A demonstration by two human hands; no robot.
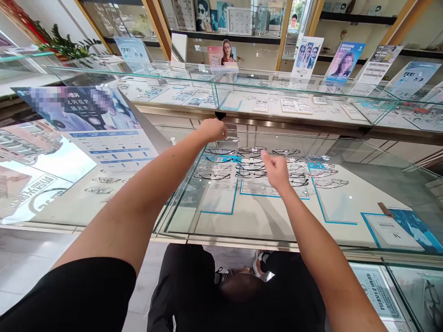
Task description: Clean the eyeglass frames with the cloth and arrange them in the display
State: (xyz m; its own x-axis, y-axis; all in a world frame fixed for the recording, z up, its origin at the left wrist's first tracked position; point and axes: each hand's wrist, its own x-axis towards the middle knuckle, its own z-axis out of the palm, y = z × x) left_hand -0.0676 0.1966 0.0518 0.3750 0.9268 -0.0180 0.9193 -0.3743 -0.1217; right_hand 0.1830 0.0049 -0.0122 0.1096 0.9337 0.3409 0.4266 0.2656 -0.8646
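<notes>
My left hand [212, 129] reaches to the far edge of a glass display case [221, 238]. Its fingers are pinched on a clear-framed pair of glasses [231, 139]. Whether the hand is above the glass or inside the case, I cannot tell. My right hand [276, 171] hovers nearer to me over rows of eyeglass frames [249, 165]. Its fingers are curled, the thumb sticks up, and nothing shows in it. The frames lie in rows on white and blue-edged mats inside the case.
A large poster [104, 131] lies on the case to the left. A second glass counter [277, 94] with more frames runs across the back, with standing advert cards [307, 56] on it. A blue and white card [392, 229] lies at the right.
</notes>
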